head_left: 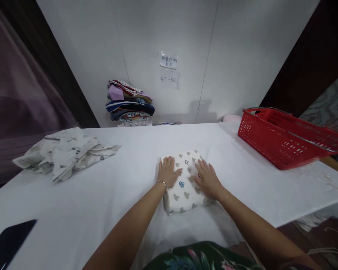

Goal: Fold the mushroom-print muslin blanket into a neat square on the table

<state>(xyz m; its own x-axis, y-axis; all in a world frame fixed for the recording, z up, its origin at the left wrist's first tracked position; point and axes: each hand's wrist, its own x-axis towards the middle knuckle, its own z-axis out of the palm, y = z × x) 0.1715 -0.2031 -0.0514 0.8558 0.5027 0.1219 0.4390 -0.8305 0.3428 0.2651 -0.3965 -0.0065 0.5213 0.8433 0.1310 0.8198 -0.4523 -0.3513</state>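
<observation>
A folded white cloth printed with grey mouse-head shapes lies on the white table in front of me. My left hand, with a thin bracelet at the wrist, lies flat on its left part, fingers stretched out. My right hand rests flat on its right part, fingers spread. Neither hand grips anything.
A crumpled pile of white printed cloths lies at the left. A stack of folded colourful clothes stands at the back against the wall. A red plastic basket sits at the right edge. A dark flat object lies at the near left corner.
</observation>
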